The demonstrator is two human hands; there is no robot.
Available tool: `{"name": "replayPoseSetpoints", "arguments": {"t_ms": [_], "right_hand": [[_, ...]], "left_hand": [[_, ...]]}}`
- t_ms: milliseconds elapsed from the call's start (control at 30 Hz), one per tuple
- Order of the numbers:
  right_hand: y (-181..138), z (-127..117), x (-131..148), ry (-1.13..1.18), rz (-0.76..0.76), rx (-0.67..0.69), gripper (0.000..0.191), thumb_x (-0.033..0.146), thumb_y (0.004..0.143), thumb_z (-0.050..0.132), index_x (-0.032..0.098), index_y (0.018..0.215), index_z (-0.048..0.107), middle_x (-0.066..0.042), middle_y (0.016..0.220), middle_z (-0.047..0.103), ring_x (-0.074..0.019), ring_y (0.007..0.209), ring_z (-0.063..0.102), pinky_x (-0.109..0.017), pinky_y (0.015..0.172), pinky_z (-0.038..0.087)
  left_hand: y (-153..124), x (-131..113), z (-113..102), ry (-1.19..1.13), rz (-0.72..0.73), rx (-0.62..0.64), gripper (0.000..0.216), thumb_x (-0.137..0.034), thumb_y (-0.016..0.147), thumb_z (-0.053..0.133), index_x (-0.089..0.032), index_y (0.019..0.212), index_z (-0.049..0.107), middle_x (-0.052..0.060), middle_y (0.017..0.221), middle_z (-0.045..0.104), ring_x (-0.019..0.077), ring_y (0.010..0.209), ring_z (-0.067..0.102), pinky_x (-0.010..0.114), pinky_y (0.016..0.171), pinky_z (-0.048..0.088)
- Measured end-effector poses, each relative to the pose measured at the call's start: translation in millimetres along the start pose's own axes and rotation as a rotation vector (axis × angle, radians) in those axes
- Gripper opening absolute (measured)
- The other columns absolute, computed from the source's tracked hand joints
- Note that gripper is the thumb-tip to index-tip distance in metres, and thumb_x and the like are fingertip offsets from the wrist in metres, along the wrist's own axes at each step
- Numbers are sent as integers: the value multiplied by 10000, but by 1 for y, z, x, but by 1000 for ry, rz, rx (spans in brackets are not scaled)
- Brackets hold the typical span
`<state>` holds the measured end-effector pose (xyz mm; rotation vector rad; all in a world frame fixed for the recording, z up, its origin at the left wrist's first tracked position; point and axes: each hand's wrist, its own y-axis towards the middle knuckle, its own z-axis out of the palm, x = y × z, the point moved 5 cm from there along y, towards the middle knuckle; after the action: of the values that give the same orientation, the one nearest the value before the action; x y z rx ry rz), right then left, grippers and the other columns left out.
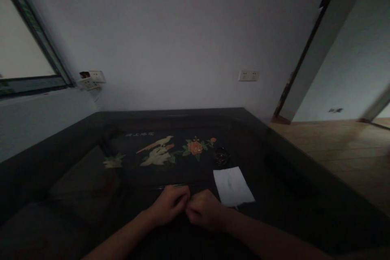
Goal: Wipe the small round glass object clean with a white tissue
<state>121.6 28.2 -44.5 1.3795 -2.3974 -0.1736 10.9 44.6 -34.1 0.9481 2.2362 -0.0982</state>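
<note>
My left hand (171,204) and my right hand (205,210) meet above the near part of a dark, glossy table (189,118). Both are closed, with fingers curled in and knuckles touching each other. Whatever may be inside the fingers is hidden in shadow. Just beyond my right hand lies a sheet of white paper (233,187) with a faint grey mark in its middle. A small, dark, shiny object (222,156) rests behind the paper; its kind is too dim to make out.
A bird and flower picture (158,152) decorates the tabletop. The table's far edge stands against a pale wall (170,40) with a double socket (249,75). At far left are a window (27,36) and a power adapter (89,83). Wooden flooring (329,142) lies to the right.
</note>
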Motion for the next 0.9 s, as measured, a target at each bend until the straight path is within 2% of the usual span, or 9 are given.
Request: {"name": "replayPoseSetpoints", "arguments": {"t_ms": [133, 233, 333, 400, 467, 533, 600, 733, 900], "right_hand": [[-5, -5, -6, 146, 99, 3, 323, 210, 922, 442, 150, 673, 639, -24, 664, 668, -119, 614, 580, -232, 608, 358], [-8, -6, -8, 246, 152, 11, 355, 195, 945, 404, 147, 693, 650, -19, 676, 666, -121, 646, 597, -227, 653, 376], [-6, -11, -10, 241, 174, 22, 363, 201, 947, 403, 146, 691, 654, -32, 717, 680, -131, 672, 599, -242, 687, 382], [-3, -16, -11, 242, 202, 22, 352, 212, 940, 420, 151, 684, 653, -28, 699, 666, -138, 662, 586, -255, 694, 380], [0, -22, -15, 346, 267, -32, 396, 204, 956, 375, 152, 670, 645, -13, 657, 633, -126, 638, 568, -244, 683, 379], [2, -25, -16, 474, 328, -73, 423, 197, 969, 333, 149, 676, 633, 8, 598, 579, -109, 591, 536, -228, 649, 372], [3, -23, -14, 551, 366, -89, 418, 191, 969, 331, 148, 665, 615, 27, 557, 526, -98, 553, 501, -219, 617, 356], [2, -14, -9, 604, 365, -98, 395, 197, 958, 371, 146, 633, 590, 40, 537, 488, -88, 529, 471, -216, 606, 344], [0, -9, -9, 623, 310, -69, 403, 216, 956, 374, 143, 619, 582, 38, 531, 489, -82, 514, 463, -209, 593, 344]], "left_hand": [[4, 2, 5, -74, -149, 25, 315, -337, 931, 301, -183, 745, 503, -1, 712, 564, 135, 689, 512, 239, 675, 387], [9, -1, 5, -73, -181, 70, 320, -332, 928, 299, -180, 766, 530, 1, 727, 575, 144, 719, 523, 248, 703, 394], [24, -3, 4, -71, -216, 129, 391, -403, 930, 305, -180, 679, 504, -4, 669, 558, 139, 659, 507, 245, 638, 384], [35, -1, 0, -42, -273, 70, 462, -453, 932, 285, -181, 617, 486, -3, 610, 535, 137, 599, 475, 253, 587, 359], [42, 3, -2, -36, -315, -44, 449, -440, 925, 295, -181, 614, 490, 0, 588, 527, 141, 595, 477, 257, 577, 351], [42, 7, -3, -86, -319, -168, 404, -410, 922, 297, -181, 652, 492, -5, 602, 527, 142, 620, 489, 252, 588, 357], [38, 12, -1, -124, -312, -228, 382, -387, 919, 295, -182, 646, 467, -10, 608, 514, 135, 624, 481, 247, 599, 361], [30, 12, 2, -118, -214, -144, 355, -386, 911, 327, -178, 656, 458, -19, 625, 494, 123, 612, 452, 243, 588, 341], [31, 12, 3, -36, -188, -62, 316, -341, 914, 344, -179, 659, 439, -27, 623, 483, 112, 605, 439, 234, 573, 312]]}}
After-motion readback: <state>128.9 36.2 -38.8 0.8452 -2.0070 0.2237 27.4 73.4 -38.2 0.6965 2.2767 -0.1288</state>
